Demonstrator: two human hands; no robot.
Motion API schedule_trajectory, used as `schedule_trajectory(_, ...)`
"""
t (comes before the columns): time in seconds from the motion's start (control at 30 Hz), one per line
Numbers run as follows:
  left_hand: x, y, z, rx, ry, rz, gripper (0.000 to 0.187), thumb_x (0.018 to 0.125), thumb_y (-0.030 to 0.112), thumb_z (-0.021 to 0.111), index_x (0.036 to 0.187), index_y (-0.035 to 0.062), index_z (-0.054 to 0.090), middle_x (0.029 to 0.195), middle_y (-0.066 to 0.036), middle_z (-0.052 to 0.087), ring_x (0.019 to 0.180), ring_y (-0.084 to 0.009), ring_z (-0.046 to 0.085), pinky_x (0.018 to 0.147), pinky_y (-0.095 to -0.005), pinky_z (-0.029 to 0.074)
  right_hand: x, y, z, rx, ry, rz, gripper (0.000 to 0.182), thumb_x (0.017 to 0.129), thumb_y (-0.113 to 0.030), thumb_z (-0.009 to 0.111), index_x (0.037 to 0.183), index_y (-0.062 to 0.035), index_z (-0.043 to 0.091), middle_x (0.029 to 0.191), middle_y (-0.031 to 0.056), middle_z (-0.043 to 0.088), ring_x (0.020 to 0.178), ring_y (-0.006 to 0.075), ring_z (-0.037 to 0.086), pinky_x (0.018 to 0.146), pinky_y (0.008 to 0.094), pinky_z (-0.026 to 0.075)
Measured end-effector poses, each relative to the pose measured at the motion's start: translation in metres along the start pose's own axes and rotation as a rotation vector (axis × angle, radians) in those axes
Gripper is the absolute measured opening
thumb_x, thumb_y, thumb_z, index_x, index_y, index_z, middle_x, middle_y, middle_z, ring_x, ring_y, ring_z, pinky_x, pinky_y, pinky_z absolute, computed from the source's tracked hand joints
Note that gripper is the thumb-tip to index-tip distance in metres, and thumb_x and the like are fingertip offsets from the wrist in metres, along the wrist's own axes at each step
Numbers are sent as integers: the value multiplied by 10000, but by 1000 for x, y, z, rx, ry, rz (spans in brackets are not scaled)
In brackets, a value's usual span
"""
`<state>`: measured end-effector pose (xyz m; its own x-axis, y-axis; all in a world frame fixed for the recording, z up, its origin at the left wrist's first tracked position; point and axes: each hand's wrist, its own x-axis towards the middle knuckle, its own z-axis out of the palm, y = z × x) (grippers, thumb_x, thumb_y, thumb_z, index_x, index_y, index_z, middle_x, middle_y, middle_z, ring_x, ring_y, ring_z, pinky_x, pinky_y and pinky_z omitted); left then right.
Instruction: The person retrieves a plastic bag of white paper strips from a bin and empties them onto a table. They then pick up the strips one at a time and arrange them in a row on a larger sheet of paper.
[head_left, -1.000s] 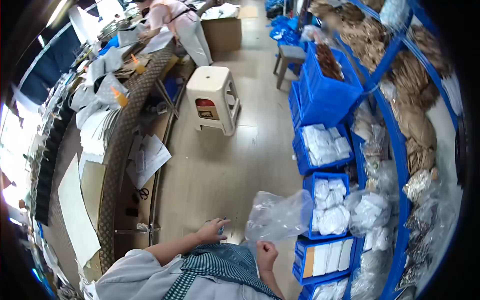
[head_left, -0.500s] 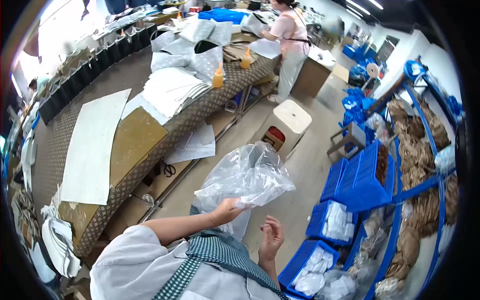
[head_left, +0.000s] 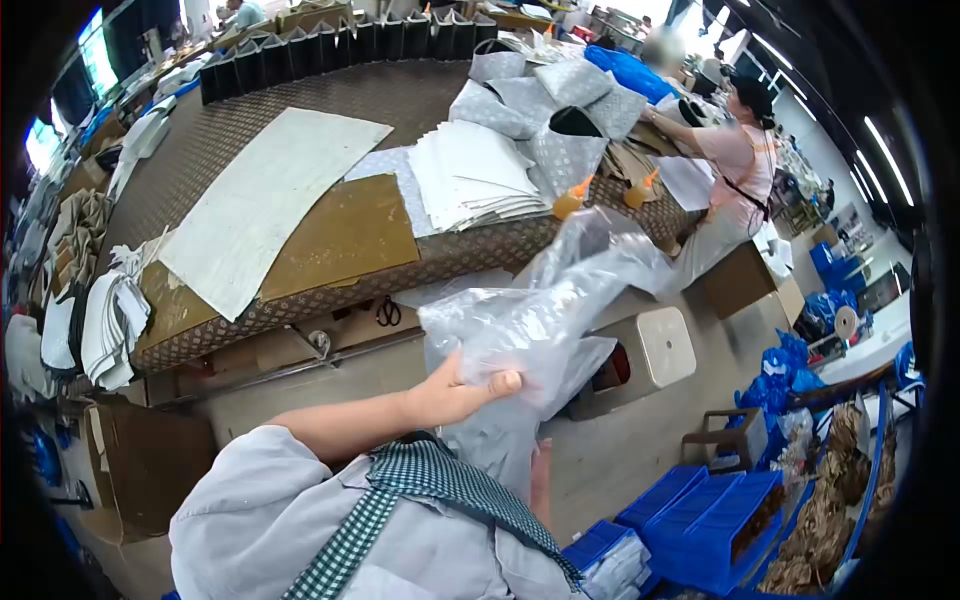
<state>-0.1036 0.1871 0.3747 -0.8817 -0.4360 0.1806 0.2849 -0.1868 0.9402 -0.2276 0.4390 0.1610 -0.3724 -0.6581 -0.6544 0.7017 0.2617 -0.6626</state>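
A large clear plastic bag [head_left: 530, 330] hangs crumpled in front of me, above the floor. My left hand [head_left: 455, 395] is closed around its gathered middle, thumb across the front. Of my right hand [head_left: 541, 480] only a narrow strip shows, low beside the hanging part of the bag; its fingers are hidden. Behind the bag stands the worktable, with a stack of white sheets [head_left: 470, 180] and a long pale sheet [head_left: 275, 205] on a brown board [head_left: 345, 240].
Grey patterned pouches [head_left: 570, 150] and glue bottles [head_left: 572, 198] lie on the table, where a co-worker [head_left: 740, 160] stands. A cream stool [head_left: 665, 347] is beyond the bag. Blue bins [head_left: 710, 520] sit at lower right, a cardboard box [head_left: 150, 470] at lower left.
The view has swung so the table lies more squarely ahead. The bag has risen in my left hand. My right hand, apart with its fingers visible before, is now mostly behind the bag.
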Motion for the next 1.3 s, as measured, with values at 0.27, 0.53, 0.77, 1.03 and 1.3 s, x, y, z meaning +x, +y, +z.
schedule_trajectory(0.27, -33, -9, -55, 32, 569, 151, 452, 960, 377, 665, 1217, 7, 629, 1148, -74, 664, 1038, -184, 614, 917, -335, 492, 118, -113, 39, -294, -259, 134, 567, 1038, -432, 478, 1289, 66, 585, 1205, 168, 667, 1061, 227, 657, 925, 335, 523)
schedule_trajectory(0.53, -27, -4, -133, 21, 1002, 502, 348, 944, 301, 690, 1146, 24, 632, 1059, -69, 674, 981, -198, 647, 870, -359, 540, 172, -203, 162, -445, -326, -113, 431, 1022, -342, 565, 1145, 60, 660, 1020, 76, 707, 873, 131, 653, 773, 275, 520)
schedule_trajectory(0.77, 36, 1, -255, 50, 1135, 623, 267, 985, 266, 626, 1118, 34, 635, 1032, -71, 668, 940, -195, 656, 798, -360, 564, 260, -310, 251, -474, -326, -569, 385, 1037, -308, 546, 889, 22, 678, 756, -35, 587, 686, 52, 472, 624, 254, 403)
schedule_trajectory(1.03, 55, -61, -365, -350, 987, -211, 416, 1029, 451, 498, 1269, 120, 576, 1058, -61, 663, 912, -205, 669, 759, -359, 547, 279, -457, 420, -933, -355, -1219, 434, 1052, -334, 475, 1014, 56, 663, 878, 191, 643, 739, 326, 611, 702, 392, 477)
schedule_trajectory(1.3, 41, -101, -381, -255, 963, -316, 269, 1033, 249, 533, 1176, 41, 623, 965, -76, 691, 848, -174, 667, 729, -300, 537, 302, -477, 547, -1244, -524, -1453, 457, 997, -383, 556, 765, 5, 616, 763, 231, 624, 745, 434, 618, 668, 502, 470)
